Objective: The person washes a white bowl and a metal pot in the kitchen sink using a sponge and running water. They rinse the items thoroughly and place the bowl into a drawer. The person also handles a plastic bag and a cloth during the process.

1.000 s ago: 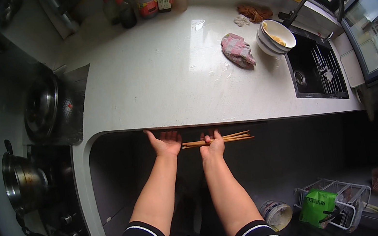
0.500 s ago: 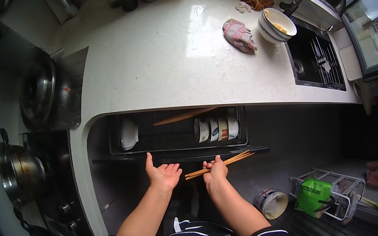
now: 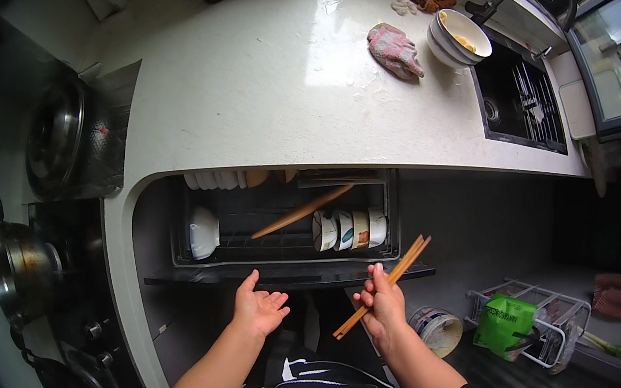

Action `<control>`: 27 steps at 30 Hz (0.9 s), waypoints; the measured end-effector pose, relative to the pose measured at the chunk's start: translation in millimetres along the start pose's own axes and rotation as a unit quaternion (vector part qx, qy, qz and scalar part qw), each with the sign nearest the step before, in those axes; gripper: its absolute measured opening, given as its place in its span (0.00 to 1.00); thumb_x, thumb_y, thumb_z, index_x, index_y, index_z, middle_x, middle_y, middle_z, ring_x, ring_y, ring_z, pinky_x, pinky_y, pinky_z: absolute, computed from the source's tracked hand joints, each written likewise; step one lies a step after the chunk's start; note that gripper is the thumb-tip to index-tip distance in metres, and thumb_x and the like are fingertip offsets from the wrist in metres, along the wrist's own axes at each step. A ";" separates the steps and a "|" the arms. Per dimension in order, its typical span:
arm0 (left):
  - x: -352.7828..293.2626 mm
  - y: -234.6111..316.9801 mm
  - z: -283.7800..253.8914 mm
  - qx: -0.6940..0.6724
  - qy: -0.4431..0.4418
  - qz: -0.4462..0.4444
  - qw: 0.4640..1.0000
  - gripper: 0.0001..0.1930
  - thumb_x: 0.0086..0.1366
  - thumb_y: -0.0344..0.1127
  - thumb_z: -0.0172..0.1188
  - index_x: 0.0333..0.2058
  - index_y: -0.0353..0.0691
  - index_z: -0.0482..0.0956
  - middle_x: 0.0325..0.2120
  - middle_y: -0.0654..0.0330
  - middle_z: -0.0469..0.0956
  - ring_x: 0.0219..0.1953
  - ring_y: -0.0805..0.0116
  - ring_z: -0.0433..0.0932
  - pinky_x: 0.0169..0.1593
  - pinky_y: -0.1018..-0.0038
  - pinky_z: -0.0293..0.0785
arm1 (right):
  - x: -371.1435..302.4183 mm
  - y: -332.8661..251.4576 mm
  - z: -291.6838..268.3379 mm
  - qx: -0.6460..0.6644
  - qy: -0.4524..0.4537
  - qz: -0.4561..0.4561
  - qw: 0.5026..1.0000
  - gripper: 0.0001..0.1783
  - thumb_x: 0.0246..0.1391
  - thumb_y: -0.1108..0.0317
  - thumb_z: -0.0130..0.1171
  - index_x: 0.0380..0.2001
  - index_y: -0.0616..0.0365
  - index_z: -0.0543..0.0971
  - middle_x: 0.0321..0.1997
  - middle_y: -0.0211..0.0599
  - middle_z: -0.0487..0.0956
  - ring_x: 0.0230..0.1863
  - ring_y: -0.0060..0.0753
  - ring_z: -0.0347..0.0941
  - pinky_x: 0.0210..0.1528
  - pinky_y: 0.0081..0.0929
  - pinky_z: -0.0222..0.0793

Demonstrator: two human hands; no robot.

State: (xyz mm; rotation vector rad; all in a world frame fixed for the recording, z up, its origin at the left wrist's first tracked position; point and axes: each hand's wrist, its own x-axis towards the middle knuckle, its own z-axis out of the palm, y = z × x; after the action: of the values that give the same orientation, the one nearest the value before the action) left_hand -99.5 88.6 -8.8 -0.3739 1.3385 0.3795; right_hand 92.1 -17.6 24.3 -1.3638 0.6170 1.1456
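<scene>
While the right hand has fingers wrapped round chopsticks near the drawer's front right corner, the left hand, fingers spread, nothing held, is near the front edge; inside, a gap separates white bowl from bowl row.

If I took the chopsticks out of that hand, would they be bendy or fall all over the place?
The chopsticks probably won't bend much: they look wooden and straight. They're thin, so likely light. They could well slip apart, since only the right hand seems to keep them together.
</scene>
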 end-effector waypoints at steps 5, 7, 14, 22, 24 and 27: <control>-16.8 -6.0 21.9 0.139 -0.110 0.070 0.982 0.31 0.59 0.43 0.59 0.58 0.39 0.59 0.57 0.52 0.61 0.59 0.58 0.60 0.60 0.56 0.50 | 65.1 -43.1 22.7 -0.603 -0.157 -0.286 0.728 0.12 0.51 0.61 0.62 0.30 0.58 0.74 0.20 0.37 0.72 0.22 0.36 0.70 0.26 0.31 0.65; -4.7 -5.5 31.8 0.157 -0.112 0.150 0.970 0.27 0.59 0.40 0.60 0.55 0.40 0.62 0.52 0.56 0.65 0.55 0.61 0.64 0.57 0.60 0.55 | 106.5 -51.6 46.5 -0.667 -0.167 -0.385 0.616 0.11 0.49 0.62 0.61 0.30 0.58 0.74 0.25 0.45 0.74 0.27 0.48 0.71 0.29 0.37 0.65; 64.6 -12.9 30.4 0.079 -0.048 0.164 0.982 0.21 0.60 0.35 0.57 0.51 0.40 0.65 0.46 0.56 0.69 0.49 0.59 0.69 0.53 0.60 0.62 | 325.5 -25.5 83.5 -0.705 -0.198 -0.477 0.486 0.20 0.57 0.58 0.45 0.45 0.61 0.74 0.50 0.54 0.73 0.52 0.53 0.69 0.55 0.44 0.63; 84.8 -3.9 23.1 0.039 -0.035 0.160 0.986 0.18 0.61 0.34 0.57 0.49 0.40 0.65 0.45 0.55 0.69 0.47 0.57 0.71 0.50 0.57 0.66 | 404.3 -14.1 58.7 -0.701 0.019 -0.653 0.286 0.20 0.54 0.63 0.47 0.48 0.59 0.73 0.52 0.49 0.72 0.54 0.50 0.68 0.56 0.42 0.63; 94.0 1.2 27.8 0.037 -0.018 0.154 0.987 0.18 0.60 0.35 0.58 0.48 0.41 0.66 0.45 0.55 0.69 0.47 0.57 0.70 0.51 0.57 0.65 | 400.0 -15.6 53.2 -0.711 0.049 -0.648 0.271 0.20 0.54 0.63 0.47 0.48 0.59 0.73 0.52 0.49 0.72 0.54 0.50 0.67 0.56 0.42 0.63; 120.4 14.7 41.8 -0.006 0.005 0.091 0.996 0.31 0.60 0.39 0.58 0.58 0.36 0.55 0.57 0.47 0.58 0.59 0.49 0.60 0.61 0.51 0.54 | 385.5 -21.1 46.2 -0.735 0.059 -0.618 0.273 0.20 0.53 0.64 0.47 0.48 0.59 0.72 0.52 0.49 0.72 0.54 0.49 0.67 0.56 0.41 0.63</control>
State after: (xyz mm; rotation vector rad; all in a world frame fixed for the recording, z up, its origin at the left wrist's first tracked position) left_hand -47.7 127.4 -119.7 -0.2631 1.3846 0.5384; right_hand 243.6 133.1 -300.5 -2.4364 -1.9139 -0.2138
